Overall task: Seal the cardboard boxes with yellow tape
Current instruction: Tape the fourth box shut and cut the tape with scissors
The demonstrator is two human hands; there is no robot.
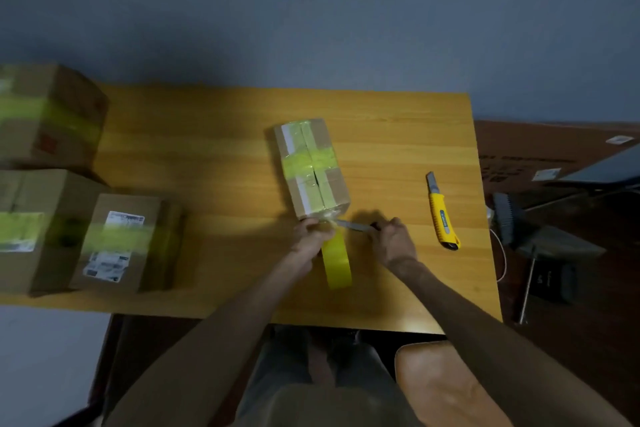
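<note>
Looking down from the head view, a wooden table [214, 156] carries a small cardboard box [313, 166] near its middle, lying lengthwise away from the person. Yellow tape crosses its top in two bands, one along the seam and one across it.

At the box's near end, the left hand [310, 237] has its fingers curled and closed on the upper part of a yellow tape roll [337, 262]. The roll stands on edge just in front of the box, between the two hands. Tape runs from it up to the box's near edge.

The right hand [394, 239] has its fingers clamped round a slim grey cutter [353, 225]. The cutter's tip points left and meets the tape beside the left fingers; whether it has cut the tape cannot be told.

A yellow utility knife [443, 215] lies on the table to the right, well apart from both hands.

Three taped cardboard boxes sit blurred at the left edge: a far box [48, 114], a near box [24, 229] and a labelled box [117, 243].
</note>
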